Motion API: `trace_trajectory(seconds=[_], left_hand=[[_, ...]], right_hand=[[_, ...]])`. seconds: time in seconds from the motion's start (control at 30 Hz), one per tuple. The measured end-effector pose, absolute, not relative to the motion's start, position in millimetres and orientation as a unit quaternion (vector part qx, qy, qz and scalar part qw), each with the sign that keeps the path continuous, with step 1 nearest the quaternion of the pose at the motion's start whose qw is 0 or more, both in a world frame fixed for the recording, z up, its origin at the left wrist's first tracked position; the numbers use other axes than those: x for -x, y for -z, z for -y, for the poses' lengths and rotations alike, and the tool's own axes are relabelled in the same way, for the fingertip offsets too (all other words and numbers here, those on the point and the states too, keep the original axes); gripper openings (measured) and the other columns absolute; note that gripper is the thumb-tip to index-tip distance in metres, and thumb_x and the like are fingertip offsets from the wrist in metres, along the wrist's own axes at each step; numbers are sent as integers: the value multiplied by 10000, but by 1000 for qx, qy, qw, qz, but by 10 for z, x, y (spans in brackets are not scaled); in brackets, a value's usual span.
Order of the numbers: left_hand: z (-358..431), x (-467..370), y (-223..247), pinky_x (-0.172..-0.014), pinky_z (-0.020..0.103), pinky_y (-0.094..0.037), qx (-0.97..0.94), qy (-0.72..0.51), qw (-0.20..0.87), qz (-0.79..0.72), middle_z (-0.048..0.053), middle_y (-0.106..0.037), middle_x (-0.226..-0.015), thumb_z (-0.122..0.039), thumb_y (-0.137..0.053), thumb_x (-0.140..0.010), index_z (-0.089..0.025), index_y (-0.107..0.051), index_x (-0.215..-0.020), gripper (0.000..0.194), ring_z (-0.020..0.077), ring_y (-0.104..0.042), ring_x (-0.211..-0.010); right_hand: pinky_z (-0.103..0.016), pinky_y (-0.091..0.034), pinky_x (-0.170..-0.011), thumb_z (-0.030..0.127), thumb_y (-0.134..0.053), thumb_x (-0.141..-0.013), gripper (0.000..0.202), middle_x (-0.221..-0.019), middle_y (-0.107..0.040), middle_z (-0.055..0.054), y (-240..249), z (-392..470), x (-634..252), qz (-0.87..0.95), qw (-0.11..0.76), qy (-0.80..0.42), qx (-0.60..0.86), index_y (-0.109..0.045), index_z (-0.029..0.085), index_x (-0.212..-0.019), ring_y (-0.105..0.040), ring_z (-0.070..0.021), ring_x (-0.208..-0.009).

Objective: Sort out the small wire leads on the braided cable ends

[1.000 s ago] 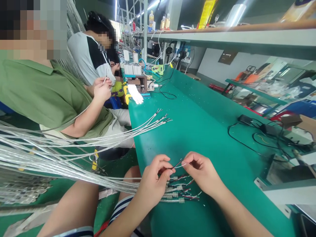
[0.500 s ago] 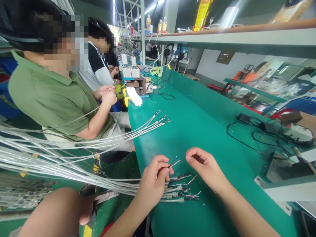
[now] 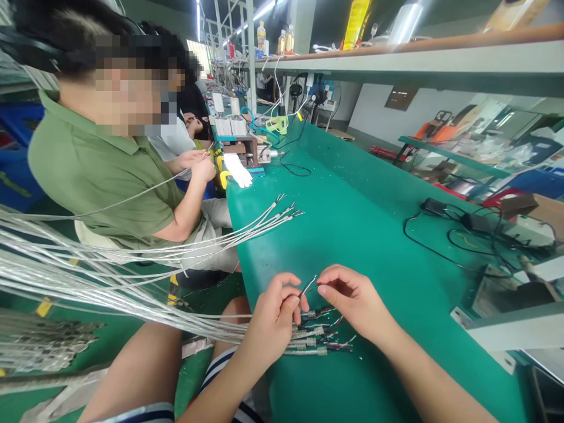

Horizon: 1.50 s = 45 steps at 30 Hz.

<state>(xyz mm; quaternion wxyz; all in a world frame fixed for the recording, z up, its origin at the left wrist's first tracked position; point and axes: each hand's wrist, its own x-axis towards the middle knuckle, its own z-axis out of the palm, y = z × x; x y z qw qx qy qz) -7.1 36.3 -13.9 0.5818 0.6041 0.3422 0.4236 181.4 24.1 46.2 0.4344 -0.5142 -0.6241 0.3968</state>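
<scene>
My left hand (image 3: pixel 277 314) pinches the end of a cable, and thin dark and white wires (image 3: pixel 308 286) stick out past its fingertips. My right hand (image 3: pixel 352 296) is just to the right, thumb and forefinger pinched at the tip of a thin dark wire. Below both hands, several cable ends (image 3: pixel 315 341) with stripped red, black and white wires lie on the green table (image 3: pixel 352 235). Farther up, a second group of cable ends (image 3: pixel 282 217) rests at the table's left edge.
A person in a green shirt (image 3: pixel 106 176) sits at the left, holding a cable. Long grey cables (image 3: pixel 132 288) cross from the left. A white glove (image 3: pixel 238 170) lies by a metal fixture (image 3: pixel 249 150). Black adapters (image 3: pixel 434 206) with cords are at the right.
My right hand has moved left to the wires at my left hand, and its fingertips have closed on one. The person in green has leaned forward.
</scene>
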Motion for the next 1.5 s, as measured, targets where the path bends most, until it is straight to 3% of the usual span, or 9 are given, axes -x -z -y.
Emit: trace_trajectory(seconds=[0.47, 0.8, 1.07, 1.5], left_hand=[[-331, 114, 115, -593, 245, -414, -620, -418, 586, -310, -23, -638, -779, -230, -372, -1012, -232, -430, -1130, 131, 102, -532, -582], [-307, 121, 91, -581, 232, -396, -655, -413, 553, -308, -38, -640, -779, -179, -370, -1013, -249, -449, -1149, 172, 101, -513, -605], [-306, 135, 37, -555, 226, -383, -680, -389, 539, -309, -26, -647, -752, -208, -390, -1014, -227, -464, -1134, 142, 107, -512, -588], [-292, 132, 69, -555, 234, -384, -683, -386, 535, -312, -10, -662, -764, -254, -390, -1017, -227, -473, -1149, 158, 115, -512, -584]], right_hand=[[-290, -417, -690, 340, -647, -904, 147, -847, -613, -7, -469, -239, -1810, 602, 414, -456, 509, -652, 206, -842, -537, -156, -761], [-277, -445, -688, 278, -777, -804, 215, -861, -605, 8, -442, -204, -1696, 541, 446, -561, 439, -576, 202, -795, -565, -128, -740], [-306, -475, -680, 312, -756, -833, 244, -818, -610, 20, -440, -185, -1665, 528, 433, -603, 413, -542, 212, -891, -665, -160, -712], [-299, -459, -678, 250, -682, -879, 191, -869, -555, 25, -366, -141, -1661, 543, 442, -600, 388, -500, 228, -930, -641, -147, -741]])
